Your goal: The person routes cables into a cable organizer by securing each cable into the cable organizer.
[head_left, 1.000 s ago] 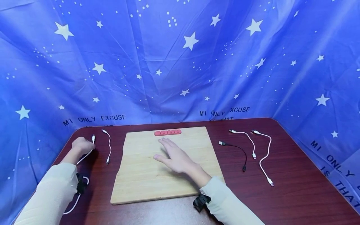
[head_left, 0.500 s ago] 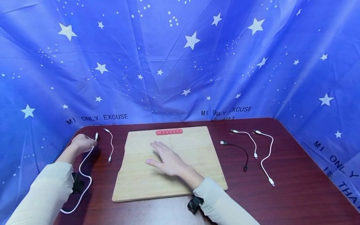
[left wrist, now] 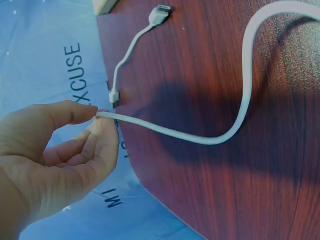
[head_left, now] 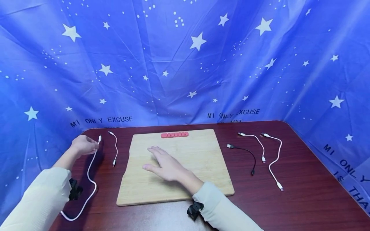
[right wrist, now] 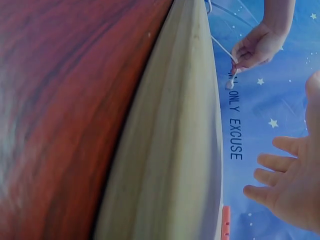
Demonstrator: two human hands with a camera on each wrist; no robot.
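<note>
At the table's left side my left hand [head_left: 83, 145] pinches a long white USB cable [head_left: 92, 179] just below its upper plug. The cable hangs from thumb and fingertips and curves down toward the front of the table; in the left wrist view its plug end is hidden behind the fingers [left wrist: 75, 112]. My right hand [head_left: 165, 165] is held over the wooden board [head_left: 179, 192] with fingers straight and thumb spread, holding nothing. A red cable-clip strip [head_left: 174, 135] with several slots lies along the board's far edge.
A short white cable [head_left: 116, 147] lies between my left hand and the board. Right of the board lie a short black cable [head_left: 245, 149] and two white cables, one shorter [head_left: 257, 139] and one longer [head_left: 278, 154]. A blue star-printed curtain [head_left: 173, 64] stands behind the table.
My left hand has raised the white cable's plug end, and more of its length shows. My right hand has shifted left and slightly toward me over the board.
</note>
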